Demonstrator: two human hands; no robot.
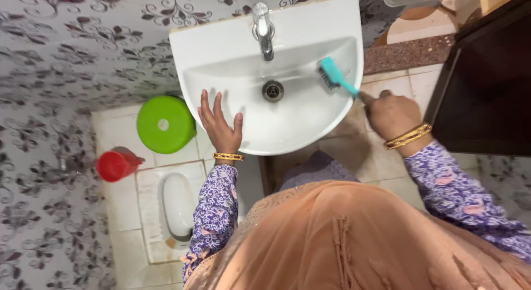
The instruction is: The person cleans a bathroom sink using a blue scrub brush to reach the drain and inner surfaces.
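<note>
Water is not seen running from the chrome tap (263,30) that stands at the back of the white washbasin (310,124), which is fixed to a wall covered in grey floral pattern. The right hand (391,114) is clenched around the handle of a teal scrubbing brush (335,75), with the thumb lying along the top; the handle passes over the basin's right rim, and the dark bristles press against the inner right wall of the bowl, up and to the right of the round metal drain (272,91). The left hand (221,127) holds nothing: it lies open and flat on the front left rim of the basin, fingers spread and pointing toward the wall, fingertips just over the edge of the bowl. Both wrists carry gold bangles, and both arms are in purple patterned sleeves; a peach cloth hangs down over the person's front and fills the lower part of the view. On the tiled floor to the left of the basin stands a green round bucket (165,124), seen from above, and farther left lies a red mug (116,164) just beside a wall tap. Below these a white squat toilet pan (178,204) is set into the floor.
</note>
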